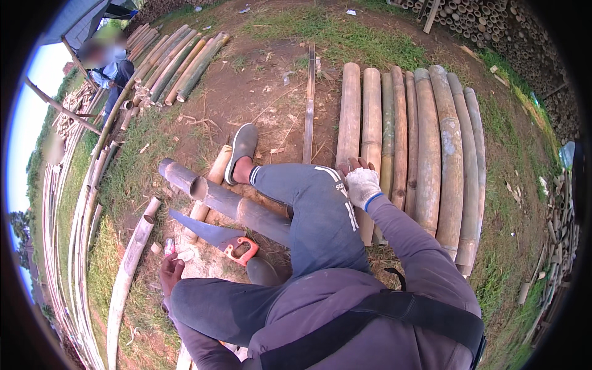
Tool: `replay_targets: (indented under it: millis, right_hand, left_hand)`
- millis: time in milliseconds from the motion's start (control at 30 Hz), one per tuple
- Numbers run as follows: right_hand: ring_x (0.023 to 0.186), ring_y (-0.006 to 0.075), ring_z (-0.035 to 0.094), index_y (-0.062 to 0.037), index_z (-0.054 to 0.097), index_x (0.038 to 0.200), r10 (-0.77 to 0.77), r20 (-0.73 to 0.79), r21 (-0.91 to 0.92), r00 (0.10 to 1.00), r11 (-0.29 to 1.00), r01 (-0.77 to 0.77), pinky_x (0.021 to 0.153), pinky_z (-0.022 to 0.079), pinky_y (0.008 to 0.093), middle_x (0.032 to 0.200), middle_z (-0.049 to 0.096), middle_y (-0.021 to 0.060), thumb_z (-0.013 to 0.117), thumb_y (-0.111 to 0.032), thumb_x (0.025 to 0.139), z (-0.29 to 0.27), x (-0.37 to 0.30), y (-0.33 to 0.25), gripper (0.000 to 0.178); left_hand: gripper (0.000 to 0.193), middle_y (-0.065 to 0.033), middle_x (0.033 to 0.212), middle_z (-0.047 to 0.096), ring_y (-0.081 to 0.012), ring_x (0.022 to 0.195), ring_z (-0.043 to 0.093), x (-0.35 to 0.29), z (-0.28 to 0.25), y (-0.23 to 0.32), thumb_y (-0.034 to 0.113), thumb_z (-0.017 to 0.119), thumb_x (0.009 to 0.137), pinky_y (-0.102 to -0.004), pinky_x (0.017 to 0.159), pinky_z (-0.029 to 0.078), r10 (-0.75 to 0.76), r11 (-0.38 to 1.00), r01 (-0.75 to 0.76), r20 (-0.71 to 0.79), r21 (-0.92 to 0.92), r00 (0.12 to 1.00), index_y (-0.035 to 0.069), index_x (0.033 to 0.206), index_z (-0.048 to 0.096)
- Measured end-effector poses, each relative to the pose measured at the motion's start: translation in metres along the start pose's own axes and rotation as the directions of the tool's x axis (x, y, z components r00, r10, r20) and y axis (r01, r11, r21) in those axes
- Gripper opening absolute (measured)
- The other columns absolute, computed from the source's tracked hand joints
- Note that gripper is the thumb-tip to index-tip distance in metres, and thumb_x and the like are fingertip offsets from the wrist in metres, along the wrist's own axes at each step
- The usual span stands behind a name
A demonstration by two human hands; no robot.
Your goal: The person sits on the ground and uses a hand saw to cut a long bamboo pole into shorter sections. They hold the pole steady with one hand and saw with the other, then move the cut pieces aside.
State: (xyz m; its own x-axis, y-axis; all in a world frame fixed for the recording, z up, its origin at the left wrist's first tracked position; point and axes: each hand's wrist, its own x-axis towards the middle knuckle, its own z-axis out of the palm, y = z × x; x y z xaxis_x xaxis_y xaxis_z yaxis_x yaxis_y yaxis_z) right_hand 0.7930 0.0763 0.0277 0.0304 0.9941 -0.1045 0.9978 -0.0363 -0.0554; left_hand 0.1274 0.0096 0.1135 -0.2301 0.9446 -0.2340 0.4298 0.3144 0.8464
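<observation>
My right hand (364, 185) wears a white knit glove with the fingertips bare. Its fingers are spread and lie over the two leftmost bamboo poles (349, 111) of a row on the right. At lower left, beside my knee, my left hand (171, 271) has its fingers curled in; what they hold, if anything, is hidden. A small red-and-pale packet (169, 246) shows just past those fingers; I cannot tell if they touch it. A handsaw (209, 230) with an orange handle lies between my legs. Behind it, a thick bamboo pole (246, 213) runs under my bent leg.
A cut bamboo length (131, 271) lies at the left. Ahead, a narrow split strip (309, 105) rests on bare soil. More poles (179, 68) lie at the far left near a seated person (111, 74). Stacked bamboo (481, 21) fills the far right.
</observation>
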Motion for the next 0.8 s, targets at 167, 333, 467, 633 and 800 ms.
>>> replay_targets:
  millis: [167,333,467,633,800]
  right_hand:
    - [0.160,0.0371,0.031,-0.0386,0.047,0.160,-0.061,-0.053,-0.070,0.997,0.996,0.057,0.125,0.022,0.0710,0.168,0.044,0.0016,0.052,-0.058,0.100,0.201,0.105,0.063,0.063]
    - [0.164,0.0324,0.026,-0.0484,0.051,0.155,-0.144,0.126,-0.149,0.982,0.975,0.162,0.122,0.005,0.0836,0.166,0.048,-0.0078,0.043,-0.069,0.099,0.210,0.102,0.070,0.059]
    - [0.163,0.0363,0.028,-0.0468,0.044,0.158,-0.175,0.068,-0.120,0.982,0.976,0.182,0.120,0.009,0.0852,0.162,0.051,-0.0073,0.043,-0.067,0.101,0.216,0.098,0.074,0.061]
    - [0.157,0.0355,0.037,-0.0407,0.057,0.150,-0.063,0.165,-0.249,0.984,0.963,0.104,0.119,0.017,0.0833,0.149,0.061,-0.0035,0.046,-0.056,0.104,0.195,0.111,0.083,0.050]
    - [0.108,0.0306,0.075,-0.0224,0.081,0.116,0.069,0.145,0.090,0.987,0.992,-0.083,0.095,0.058,0.0506,0.112,0.080,0.0030,0.068,-0.040,0.100,0.051,0.124,0.001,0.027]
  left_hand:
    - [0.045,-0.0035,0.103,0.074,-0.0111,0.094,0.067,0.005,0.005,-0.005,0.017,0.081,0.097,-0.0291,0.087,0.054,0.012,0.999,-0.013,-0.032,-0.050,0.999,0.002,0.137,0.064]
    - [0.044,-0.0059,0.103,0.074,-0.0140,0.094,0.071,-0.020,-0.004,-0.006,0.022,0.082,0.097,-0.0315,0.082,0.056,-0.076,0.997,0.076,-0.085,0.007,0.994,0.002,0.133,0.067]
    - [0.047,-0.0070,0.104,0.075,-0.0140,0.092,0.070,-0.039,-0.010,-0.006,0.026,0.084,0.096,-0.0316,0.080,0.056,-0.102,0.995,0.103,-0.140,-0.004,0.985,0.003,0.134,0.067]
    - [0.049,-0.0090,0.105,0.075,-0.0144,0.091,0.070,-0.030,-0.008,-0.026,0.027,0.084,0.096,-0.0316,0.081,0.057,-0.106,0.993,0.110,-0.125,0.028,0.987,0.003,0.135,0.067]
    - [0.051,-0.0075,0.103,0.074,-0.0144,0.092,0.070,-0.045,-0.016,-0.038,0.027,0.085,0.095,-0.0317,0.082,0.057,-0.128,0.991,0.120,-0.147,-0.064,0.981,0.003,0.136,0.067]
